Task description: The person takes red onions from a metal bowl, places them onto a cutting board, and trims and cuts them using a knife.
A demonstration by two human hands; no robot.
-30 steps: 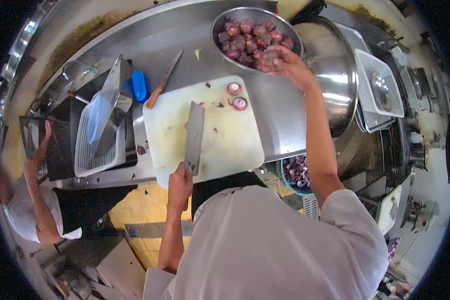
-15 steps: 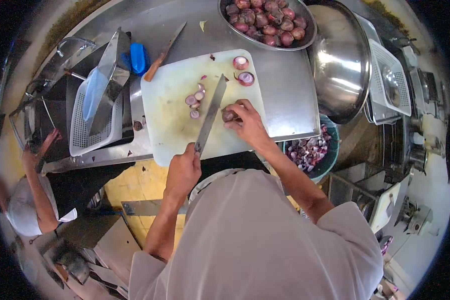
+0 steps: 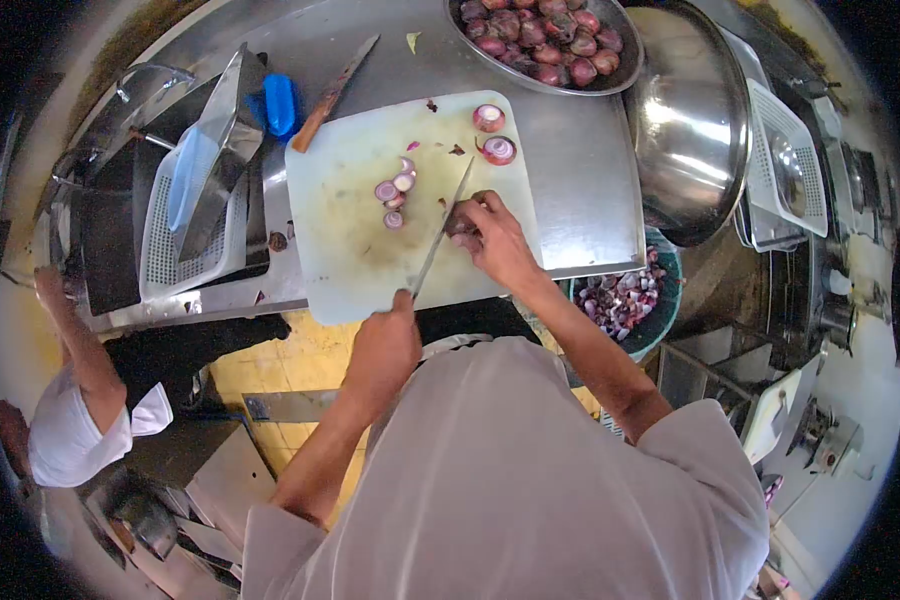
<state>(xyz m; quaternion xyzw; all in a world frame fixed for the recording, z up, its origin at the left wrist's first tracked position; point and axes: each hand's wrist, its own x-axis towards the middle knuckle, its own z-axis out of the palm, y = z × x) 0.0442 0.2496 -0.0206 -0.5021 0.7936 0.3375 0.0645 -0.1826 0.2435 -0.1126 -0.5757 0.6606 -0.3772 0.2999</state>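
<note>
The left hand (image 3: 385,347) grips a knife (image 3: 435,244), its blade right beside the onion (image 3: 458,217) pinched in the right hand (image 3: 496,240) above the board (image 3: 345,275).

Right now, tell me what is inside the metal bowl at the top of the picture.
The metal bowl holds a heap of unpeeled red onions. Only the upper ones show; whatever lies beneath them is covered.

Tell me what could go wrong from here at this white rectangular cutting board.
The long grey steel knife in the left hand is close beside the right hand, which grips a round dark purple onion; a slip might nick that hand.

The brown wooden-handled steel knife lying at the white rectangular cutting board's far left corner could get knocked if the board shifts.
</note>
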